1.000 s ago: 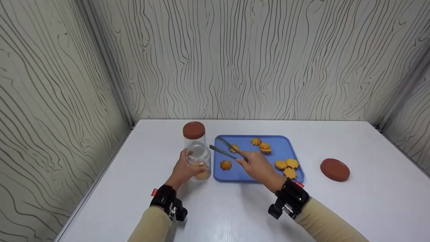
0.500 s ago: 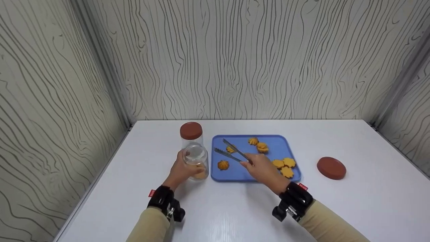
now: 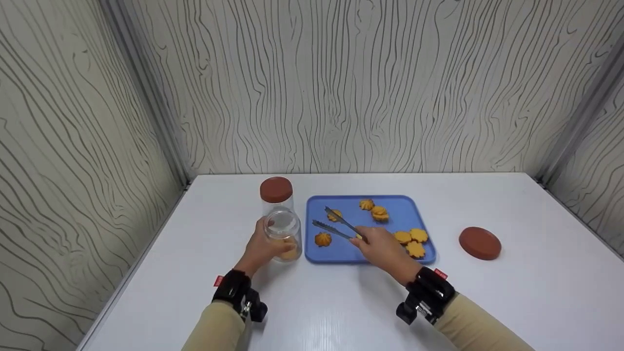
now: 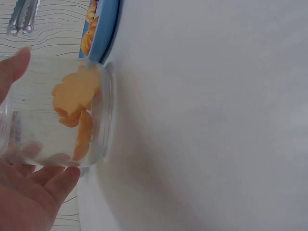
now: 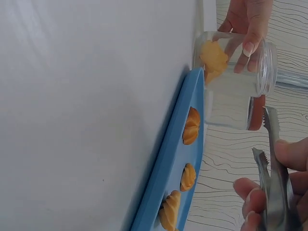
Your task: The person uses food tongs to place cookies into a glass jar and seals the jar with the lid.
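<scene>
My left hand (image 3: 261,248) grips a clear open-topped jar (image 3: 284,229) standing upright at the tray's left. Flower-shaped cookies (image 4: 76,94) lie at its bottom in the left wrist view. My right hand (image 3: 385,251) holds metal tongs (image 5: 276,178) above the blue tray (image 3: 341,256). Their serrated tips are apart, with nothing between them. Beneath the tongs sit swirled cookies, one (image 3: 322,239) at the front left and another (image 3: 335,215) behind it. Flat flower-shaped cookies (image 3: 416,249) cluster at the tray's right, and my right hand partly covers a yellow piece.
Behind the held jar stands a second jar with a red-brown lid (image 3: 276,189). More swirled cookies (image 3: 380,213) lie near the tray's back edge. A loose red-brown lid (image 3: 480,243) rests on the white table (image 3: 312,312), right of the tray. Patterned walls enclose the back and sides.
The right hand and tongs have shifted slightly right and nearer to me over the tray. My left hand stays on the jar. The head view has moved a little.
</scene>
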The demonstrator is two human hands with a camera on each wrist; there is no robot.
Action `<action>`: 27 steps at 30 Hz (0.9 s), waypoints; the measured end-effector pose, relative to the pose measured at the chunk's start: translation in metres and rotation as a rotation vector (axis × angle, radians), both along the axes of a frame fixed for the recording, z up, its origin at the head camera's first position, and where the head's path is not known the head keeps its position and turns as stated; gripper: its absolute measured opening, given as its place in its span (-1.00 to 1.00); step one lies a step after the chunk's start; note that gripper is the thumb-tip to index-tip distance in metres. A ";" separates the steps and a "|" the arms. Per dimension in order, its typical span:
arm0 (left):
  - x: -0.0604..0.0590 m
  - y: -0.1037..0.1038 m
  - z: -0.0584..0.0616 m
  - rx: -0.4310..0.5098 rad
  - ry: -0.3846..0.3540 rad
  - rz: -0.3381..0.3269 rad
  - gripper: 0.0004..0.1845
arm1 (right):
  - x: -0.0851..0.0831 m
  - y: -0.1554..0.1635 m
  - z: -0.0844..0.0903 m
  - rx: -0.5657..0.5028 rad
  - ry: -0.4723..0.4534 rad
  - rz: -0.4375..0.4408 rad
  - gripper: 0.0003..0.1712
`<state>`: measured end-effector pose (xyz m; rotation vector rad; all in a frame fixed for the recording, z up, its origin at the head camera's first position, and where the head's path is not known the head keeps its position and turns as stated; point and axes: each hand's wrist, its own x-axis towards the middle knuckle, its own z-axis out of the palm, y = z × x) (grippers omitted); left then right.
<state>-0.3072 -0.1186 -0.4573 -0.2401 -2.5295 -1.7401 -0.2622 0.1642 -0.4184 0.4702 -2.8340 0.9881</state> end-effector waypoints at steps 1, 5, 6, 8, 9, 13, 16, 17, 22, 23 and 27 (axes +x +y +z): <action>0.000 0.000 0.000 -0.002 -0.001 0.000 0.04 | 0.000 0.000 -0.001 0.003 0.005 0.001 -0.65; -0.001 0.000 -0.001 0.010 -0.009 -0.002 0.05 | -0.001 0.000 -0.003 0.028 0.021 0.005 -0.75; -0.001 0.000 -0.001 0.012 -0.010 -0.002 0.05 | -0.001 0.000 -0.004 0.033 0.025 0.003 -0.76; -0.001 0.000 0.000 0.011 -0.013 -0.001 0.05 | 0.000 0.000 -0.006 0.040 0.035 0.004 -0.81; -0.001 0.000 0.000 0.009 -0.014 0.000 0.05 | 0.000 0.000 -0.006 0.040 0.037 0.004 -0.83; 0.000 0.000 0.000 -0.007 -0.017 0.007 0.04 | 0.001 0.000 -0.010 0.036 0.041 -0.002 -0.85; 0.000 0.001 0.001 -0.015 -0.019 0.010 0.04 | 0.001 0.000 -0.012 0.045 0.034 -0.018 -0.86; 0.000 0.001 0.001 -0.016 -0.020 0.011 0.04 | 0.001 0.000 -0.013 0.049 0.030 -0.026 -0.87; 0.001 0.001 0.001 -0.021 -0.021 0.012 0.03 | 0.000 -0.001 -0.016 0.071 0.005 -0.051 -0.86; 0.001 0.000 0.001 -0.022 -0.020 0.012 0.03 | -0.001 -0.001 -0.017 0.070 0.000 -0.051 -0.86; 0.000 0.000 0.000 -0.016 -0.016 0.004 0.04 | -0.002 -0.001 -0.019 0.074 -0.003 -0.048 -0.80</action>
